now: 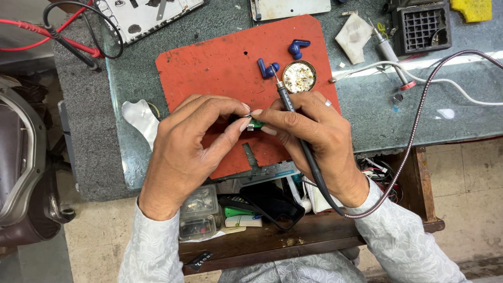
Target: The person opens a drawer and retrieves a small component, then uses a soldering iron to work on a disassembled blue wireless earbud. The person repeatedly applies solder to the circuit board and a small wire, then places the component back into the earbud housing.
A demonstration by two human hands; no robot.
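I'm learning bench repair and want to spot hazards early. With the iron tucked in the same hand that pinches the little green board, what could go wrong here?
1. The soldering iron lies across the right hand, tip up; a slip might burn a finger.
2. Both hands pinch the green board; the left hand sits close, so the small part may drop.
3. The iron's cable loops off the bench edge; a snag could jerk the iron.

Your left hand (191, 141) and right hand (314, 133) pinch a small green circuit board (256, 123) over the red mat (220, 63); your right also grips a soldering iron (285, 97), tip up near the round tin (299, 76).
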